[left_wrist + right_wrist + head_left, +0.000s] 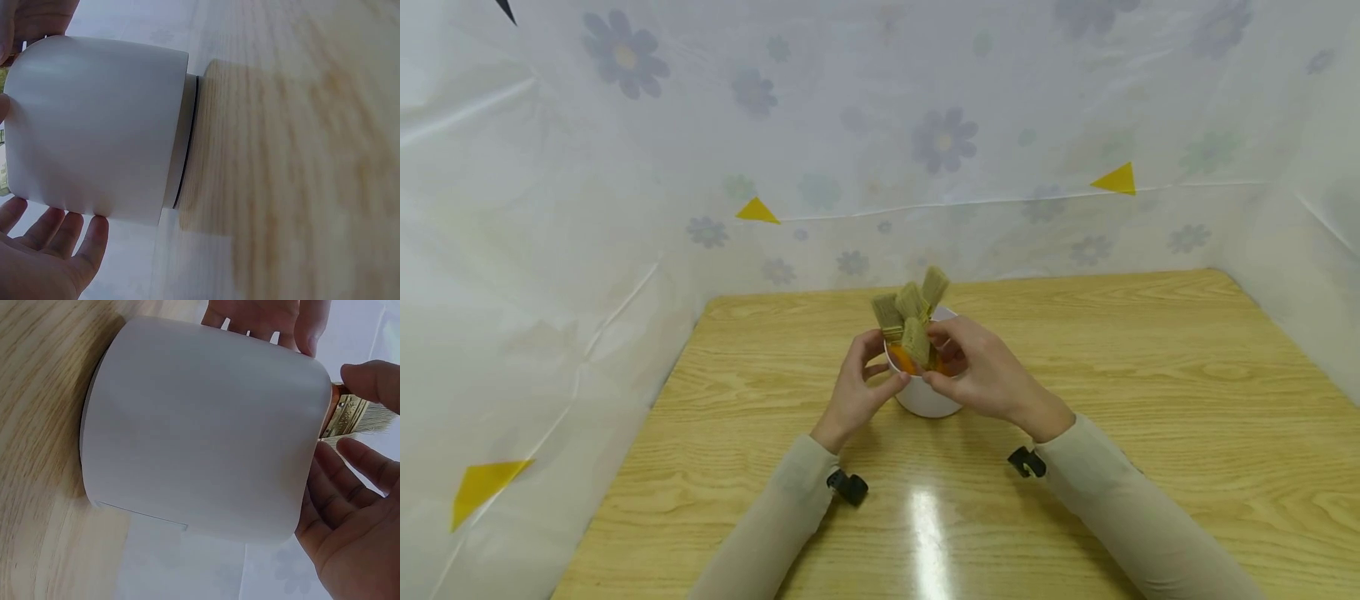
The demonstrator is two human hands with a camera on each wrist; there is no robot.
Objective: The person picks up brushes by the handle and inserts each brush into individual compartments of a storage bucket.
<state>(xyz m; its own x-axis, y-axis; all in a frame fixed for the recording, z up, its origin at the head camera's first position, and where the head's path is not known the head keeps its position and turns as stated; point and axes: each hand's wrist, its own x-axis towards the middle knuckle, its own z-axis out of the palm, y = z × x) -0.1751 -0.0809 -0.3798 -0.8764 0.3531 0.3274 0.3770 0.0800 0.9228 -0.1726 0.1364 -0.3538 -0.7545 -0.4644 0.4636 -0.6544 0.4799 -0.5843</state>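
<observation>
A white container (928,398) stands on the table with several paintbrushes in it. Their pale bristles (887,310) point upward, and orange handles (901,359) show inside the rim. My left hand (859,385) holds the container's left side; its fingertips (95,240) meet the smooth wall (100,125) in the left wrist view. At the right rim, my right hand (988,367) pinches the nearest paintbrush (915,340) between thumb and fingers. The right wrist view shows that brush's metal ferrule (342,415) between thumb and forefinger, with the other fingers along the container's edge.
The wood-grain table (737,433) extends around the container. Flower-patterned white sheeting (865,142) rises behind the table and on both sides, with yellow triangles (758,211) stuck on it.
</observation>
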